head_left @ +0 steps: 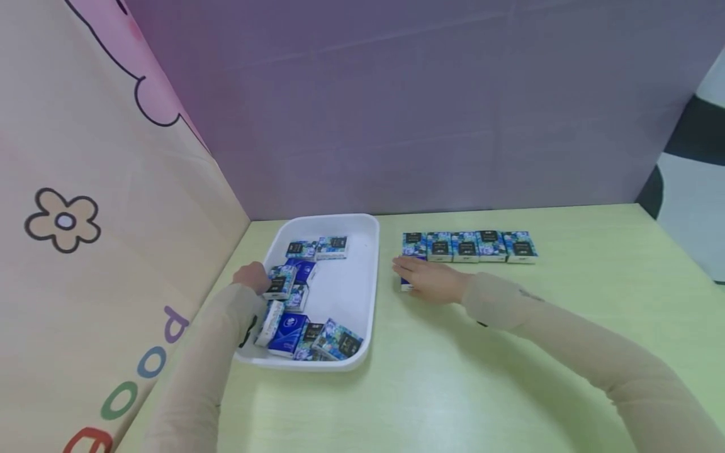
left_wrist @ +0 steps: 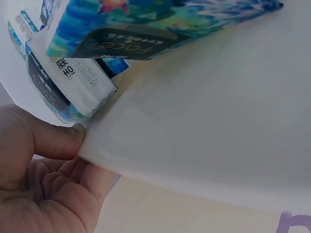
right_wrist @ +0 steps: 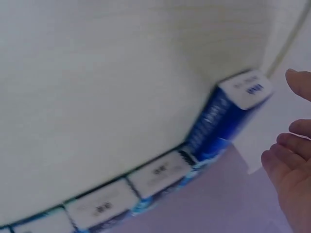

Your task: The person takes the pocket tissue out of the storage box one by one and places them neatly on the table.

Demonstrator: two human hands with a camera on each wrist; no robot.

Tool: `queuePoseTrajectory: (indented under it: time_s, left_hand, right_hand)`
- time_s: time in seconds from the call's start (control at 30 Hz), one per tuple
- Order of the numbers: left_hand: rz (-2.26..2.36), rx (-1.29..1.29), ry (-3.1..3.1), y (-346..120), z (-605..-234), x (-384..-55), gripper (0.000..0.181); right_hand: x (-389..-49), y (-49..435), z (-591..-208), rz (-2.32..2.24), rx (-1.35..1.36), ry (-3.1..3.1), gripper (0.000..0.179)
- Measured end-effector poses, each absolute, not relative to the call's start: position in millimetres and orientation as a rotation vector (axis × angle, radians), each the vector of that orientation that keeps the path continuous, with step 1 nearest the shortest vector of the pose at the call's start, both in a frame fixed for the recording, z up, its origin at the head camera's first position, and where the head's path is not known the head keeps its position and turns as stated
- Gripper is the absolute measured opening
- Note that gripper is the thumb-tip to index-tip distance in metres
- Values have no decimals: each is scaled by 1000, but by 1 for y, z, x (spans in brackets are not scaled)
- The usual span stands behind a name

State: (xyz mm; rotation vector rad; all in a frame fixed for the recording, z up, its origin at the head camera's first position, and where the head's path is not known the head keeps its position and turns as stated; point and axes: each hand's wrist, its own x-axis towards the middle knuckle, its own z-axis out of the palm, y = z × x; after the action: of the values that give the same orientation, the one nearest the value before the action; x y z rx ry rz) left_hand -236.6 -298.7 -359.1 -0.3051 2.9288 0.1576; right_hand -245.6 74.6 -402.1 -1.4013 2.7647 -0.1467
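My left hand (head_left: 252, 277) grips the left rim of a white plastic tray (head_left: 347, 286); in the left wrist view, the thumb lies on top of the rim with the fingers below. Floral tissue packs (head_left: 281, 282) and blue tissue packs (head_left: 289, 332) lie loosely along the tray's left side and front. On the table, several floral tissue packs (head_left: 464, 246) stand side by side in a row. A blue tissue pack (right_wrist: 218, 114) sits against the front of the row's left end. My right hand (right_wrist: 294, 155) is beside this pack with relaxed fingers, partly covering it in the head view.
The pale green table (head_left: 430, 384) meets a purple backdrop (head_left: 396, 126) at the rear. A printed cloth wall (head_left: 124, 251) with a flower and letters rises close along the left, near the tray.
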Motion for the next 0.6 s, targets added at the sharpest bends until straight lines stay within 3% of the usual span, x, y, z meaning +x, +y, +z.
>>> queuePoseTrajectory:
  time_s: [0.27,0.6]
  left_hand:
    - [163,-296,2928,-301,-361,-238,25]
    - [205,-316,2903,-304,-361,-239,26]
  right_hand:
    - [-249,52,-367,-101,-1555,2822,47]
    - [-276,15,-339,-137,-1489,2755,37]
